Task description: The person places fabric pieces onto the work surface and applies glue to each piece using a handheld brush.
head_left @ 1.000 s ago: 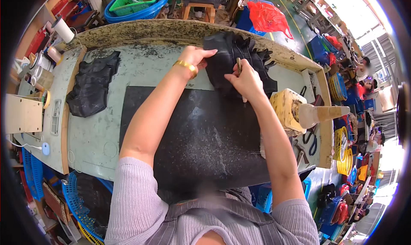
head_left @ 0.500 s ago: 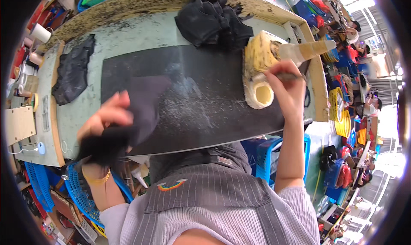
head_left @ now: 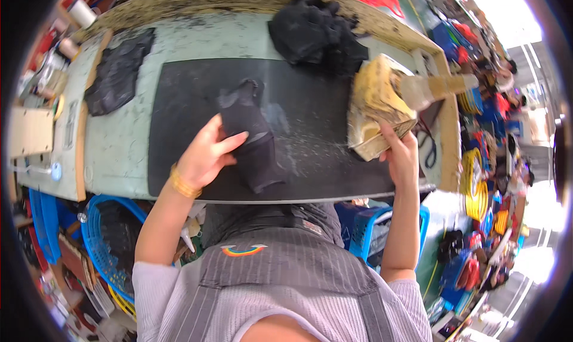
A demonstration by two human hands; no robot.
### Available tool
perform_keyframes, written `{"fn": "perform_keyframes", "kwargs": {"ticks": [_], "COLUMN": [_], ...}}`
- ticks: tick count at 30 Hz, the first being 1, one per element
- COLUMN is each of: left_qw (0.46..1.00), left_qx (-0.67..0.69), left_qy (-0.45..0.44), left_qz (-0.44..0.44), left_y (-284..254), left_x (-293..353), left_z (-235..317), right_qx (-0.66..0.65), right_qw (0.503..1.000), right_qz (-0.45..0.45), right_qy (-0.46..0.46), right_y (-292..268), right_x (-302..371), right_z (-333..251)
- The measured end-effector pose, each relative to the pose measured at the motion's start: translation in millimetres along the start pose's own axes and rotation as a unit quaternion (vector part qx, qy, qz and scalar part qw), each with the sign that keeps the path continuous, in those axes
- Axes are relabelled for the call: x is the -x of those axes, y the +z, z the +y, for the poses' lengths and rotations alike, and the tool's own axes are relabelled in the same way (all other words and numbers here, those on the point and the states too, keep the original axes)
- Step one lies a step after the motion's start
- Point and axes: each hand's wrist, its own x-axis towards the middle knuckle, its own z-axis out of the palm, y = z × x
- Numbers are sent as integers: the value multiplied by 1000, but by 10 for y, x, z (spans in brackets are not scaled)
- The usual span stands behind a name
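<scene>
A black cloth piece [head_left: 253,142] lies on the dark mat [head_left: 185,97], made of overlapping panels. My left hand [head_left: 206,154] is at its left edge, fingers apart, the forefinger reaching over the cloth. On the right stands a yellowish, stained container [head_left: 379,88], tilted, with a pale cone [head_left: 427,91] sticking out to its right. My right hand [head_left: 397,148] grips the container's near corner, with the fingertips against its front rim. The hand hides part of the rim. Any small tool in that hand cannot be made out.
A heap of black pieces [head_left: 316,37] sits at the back of the table, and another black piece [head_left: 122,73] lies on the left. Scissors [head_left: 427,148] rest beyond my right hand. Blue baskets [head_left: 98,240] stand below the table edge. A wooden rim [head_left: 197,1] borders the back.
My left hand has moved up and right over the mat, and the blurred black cloth near it now lies flatter there. My right hand has dropped lower on the container, which looks turned and tilted.
</scene>
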Motion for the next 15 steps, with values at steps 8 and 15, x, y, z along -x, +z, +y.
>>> {"fn": "perform_keyframes", "kwargs": {"ticks": [8, 15], "left_qw": [889, 907], "left_qx": [-384, -354], "left_qy": [140, 115], "left_qz": [204, 197], "left_y": [-258, -296], "left_x": [-347, -306], "left_z": [-410, -246], "right_qx": [-41, 77], "right_qw": [984, 977], "right_qz": [-163, -166], "right_qy": [-59, -112], "right_y": [1727, 1957], "right_x": [-200, -337], "right_z": [245, 193]}}
